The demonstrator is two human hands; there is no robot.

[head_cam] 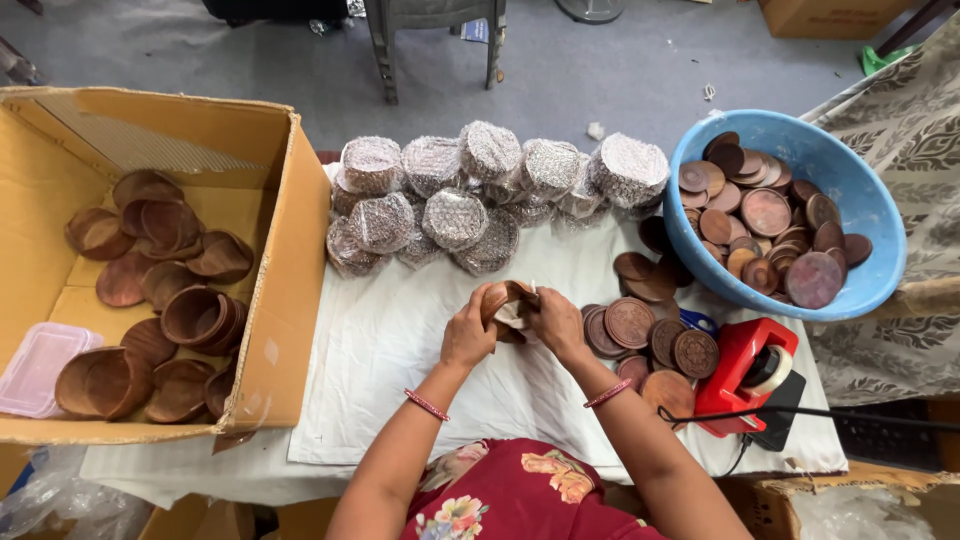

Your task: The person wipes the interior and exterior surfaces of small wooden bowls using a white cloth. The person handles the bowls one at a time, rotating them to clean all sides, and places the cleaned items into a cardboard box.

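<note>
Both hands meet over the white cloth at the table's middle. My left hand and my right hand grip a small brown wooden bowl together with a crumpled piece of pale wrapping between the fingers. The bowl is tilted and partly hidden by my fingers. Just right of my right hand lie several flat round wooden lids with carved tops.
A cardboard box at left holds several wooden bowls and a pink plastic lid. Bubble-wrapped bundles line the far side. A blue tub of wooden lids sits at right, a red tape dispenser in front of it.
</note>
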